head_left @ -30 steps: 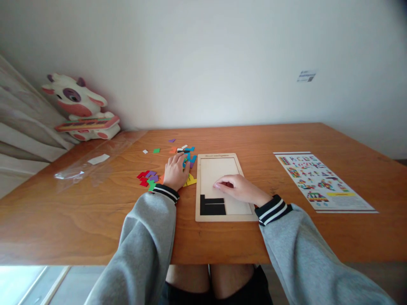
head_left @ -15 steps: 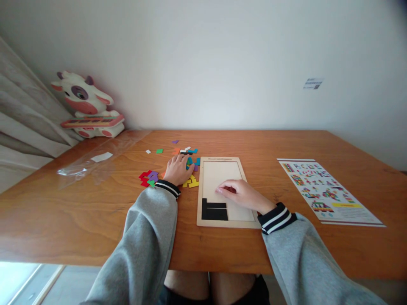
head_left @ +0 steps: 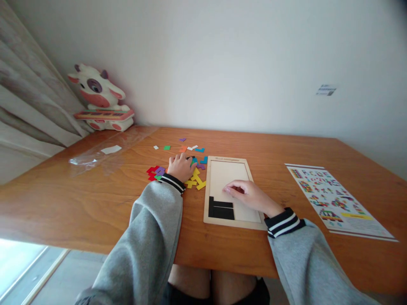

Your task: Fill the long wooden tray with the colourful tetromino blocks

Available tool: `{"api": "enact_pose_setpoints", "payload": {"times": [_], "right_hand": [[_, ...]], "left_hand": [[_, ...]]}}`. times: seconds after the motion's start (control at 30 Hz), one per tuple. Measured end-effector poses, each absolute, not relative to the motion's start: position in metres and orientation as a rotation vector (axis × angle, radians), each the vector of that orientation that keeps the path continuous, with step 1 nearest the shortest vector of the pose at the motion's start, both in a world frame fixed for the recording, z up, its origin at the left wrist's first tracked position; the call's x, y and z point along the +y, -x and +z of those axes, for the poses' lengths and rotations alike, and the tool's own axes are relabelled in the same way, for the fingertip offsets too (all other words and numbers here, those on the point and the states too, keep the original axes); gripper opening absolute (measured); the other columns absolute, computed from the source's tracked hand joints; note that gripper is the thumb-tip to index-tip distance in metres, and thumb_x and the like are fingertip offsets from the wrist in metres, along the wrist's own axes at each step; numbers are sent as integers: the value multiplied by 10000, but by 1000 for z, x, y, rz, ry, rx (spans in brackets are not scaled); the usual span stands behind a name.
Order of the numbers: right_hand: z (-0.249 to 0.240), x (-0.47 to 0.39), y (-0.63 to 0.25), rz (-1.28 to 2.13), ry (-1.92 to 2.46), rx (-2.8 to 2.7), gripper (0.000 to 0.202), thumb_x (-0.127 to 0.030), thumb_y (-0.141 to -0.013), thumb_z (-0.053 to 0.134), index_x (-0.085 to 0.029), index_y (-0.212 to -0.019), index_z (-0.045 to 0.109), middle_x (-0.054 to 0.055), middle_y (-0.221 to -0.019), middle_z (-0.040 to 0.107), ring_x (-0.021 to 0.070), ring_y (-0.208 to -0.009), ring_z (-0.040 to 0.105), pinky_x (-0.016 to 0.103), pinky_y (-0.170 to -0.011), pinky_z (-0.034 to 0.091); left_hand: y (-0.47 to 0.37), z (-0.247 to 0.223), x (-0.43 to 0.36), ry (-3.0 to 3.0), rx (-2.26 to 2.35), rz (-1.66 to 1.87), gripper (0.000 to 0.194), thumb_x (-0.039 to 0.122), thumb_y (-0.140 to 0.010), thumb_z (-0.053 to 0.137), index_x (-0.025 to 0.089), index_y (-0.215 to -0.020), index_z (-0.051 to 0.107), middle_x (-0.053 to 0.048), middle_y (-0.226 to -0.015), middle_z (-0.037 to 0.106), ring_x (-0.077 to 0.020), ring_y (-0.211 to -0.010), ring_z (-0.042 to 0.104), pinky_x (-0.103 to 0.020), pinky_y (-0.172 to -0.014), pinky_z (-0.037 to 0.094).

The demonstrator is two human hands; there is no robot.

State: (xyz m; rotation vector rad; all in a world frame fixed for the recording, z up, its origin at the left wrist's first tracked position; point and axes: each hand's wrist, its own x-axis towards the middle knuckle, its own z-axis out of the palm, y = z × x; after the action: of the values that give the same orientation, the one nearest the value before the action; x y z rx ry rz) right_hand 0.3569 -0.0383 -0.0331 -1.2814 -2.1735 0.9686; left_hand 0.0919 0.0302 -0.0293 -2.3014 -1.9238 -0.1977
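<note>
My left hand [head_left: 182,167] reaches over a loose pile of colourful flat puzzle pieces, fingers curled down. A black puzzle piece [head_left: 190,158] shows at its fingertips, partly hidden by the hand. Yellow pieces [head_left: 199,181] lie just right of this hand, and red pieces [head_left: 151,173] to its left. My right hand [head_left: 246,195] rests over the wooden puzzle board [head_left: 226,178], thumb and fingers drawn together with nothing visible in them. Black pieces [head_left: 222,212] fill the board's lower left corner.
A printed pattern sheet [head_left: 337,199] lies to the right. At the back left stands a cow toy with a keyboard [head_left: 103,101], with a clear plastic bag [head_left: 92,161] in front. Farther back are a green piece [head_left: 167,148] and a purple piece [head_left: 182,139].
The black piece beyond my left hand has come off the white pieces and in to the fingertips. My right hand stays over the board. The whole view has shifted slightly.
</note>
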Motion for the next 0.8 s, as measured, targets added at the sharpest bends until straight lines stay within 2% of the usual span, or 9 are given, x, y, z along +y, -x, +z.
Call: {"api": "enact_pose_setpoints", "payload": {"times": [0.13,0.33,0.47,0.6,0.73,0.8], "right_hand": [[-36,-38,-358,993,1267,-2143,378,-485,-934,513,-179,-973,732,74,-944,746,185,-795,628,296,-692,455],[-37,-36,-359,971,1286,-2153,377,-483,-941,510,-179,-969,732,61,-920,747,172,-755,616,288,-674,444],[-37,-36,-359,964,1284,-2148,368,-485,-941,517,-188,-970,733,55,-919,747,169,-749,616,284,-670,441],[-36,-37,-359,979,1290,-2136,375,-494,-936,523,-185,-972,733,60,-932,749,172,-759,622,286,-675,447],[-35,-37,-358,973,1290,-2124,387,-501,-937,515,-184,-974,733,65,-945,749,173,-778,629,288,-691,456],[-36,-37,-358,965,1286,-2134,375,-491,-930,531,-178,-968,733,61,-898,742,163,-740,614,279,-663,448]], "left_hand": [[-89,-21,27,2295,-1961,-174,366,361,-976,387,218,-1035,719,-126,-1153,623,-304,-1082,586,-448,-911,464],[-74,-17,36,2306,-2078,-183,329,275,-953,420,258,-1023,741,-72,-1075,688,-239,-1034,633,-315,-858,496],[-73,-14,35,2248,-2174,-225,303,381,-940,475,276,-995,753,-72,-1078,700,-245,-994,654,-310,-806,512],[-77,-9,31,2175,-2287,-252,369,541,-885,536,250,-909,762,-92,-1035,719,-283,-967,667,-348,-793,526],[-75,-7,33,2128,-2395,-295,240,424,-824,617,276,-956,753,-65,-1036,735,-292,-996,670,-376,-836,529],[-71,-7,36,2109,-2444,-321,263,355,-765,659,273,-1001,741,-58,-1035,739,-289,-1004,672,-372,-853,529]]}}
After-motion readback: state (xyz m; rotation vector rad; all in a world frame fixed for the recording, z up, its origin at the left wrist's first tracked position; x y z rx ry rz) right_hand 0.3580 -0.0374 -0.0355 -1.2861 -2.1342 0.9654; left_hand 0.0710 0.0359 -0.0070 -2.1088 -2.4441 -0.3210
